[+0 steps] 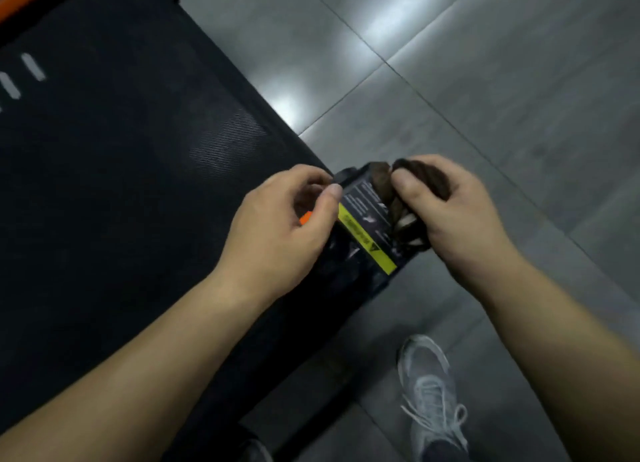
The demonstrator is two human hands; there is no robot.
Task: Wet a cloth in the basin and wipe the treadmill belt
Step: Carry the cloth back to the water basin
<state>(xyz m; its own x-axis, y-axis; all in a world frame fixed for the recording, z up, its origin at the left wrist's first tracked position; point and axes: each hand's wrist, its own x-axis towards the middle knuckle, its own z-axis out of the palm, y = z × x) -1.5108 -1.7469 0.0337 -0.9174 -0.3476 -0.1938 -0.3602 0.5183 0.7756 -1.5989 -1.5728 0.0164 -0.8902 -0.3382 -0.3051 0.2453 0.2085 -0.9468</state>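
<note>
Holding entry, one item in hand. Bunched dark brown cloth was gripped in the right hand, thumb pressed over the wad and fingers curled round it from behind, a twisted tail hanging below the palm. The grip looked meant to gather the fabric into a compact pad before it met the surface. The cloth sat above the treadmill's rear corner cover, not yet laid on the treadmill belt. Whether it was wet could not be told, and no basin was in view.

The left hand hovered just beside it over the belt's edge, fingers curled inward, thumb tip against the forefinger. Whether it pinched a corner of the fabric could not be told.

Materials:
- Cloth: soft, limp, creased, with paler patches in the folds.
- Belt: black, matte, finely ribbed weave, broad and flat, bearing short white dashes.
- Corner cover: hard black plastic with a yellow warning label.
- Floor tiles: grey, glossy, large squares with thin joints.
- Grey laced shoe: mesh upper, on the floor beside the deck.
</note>
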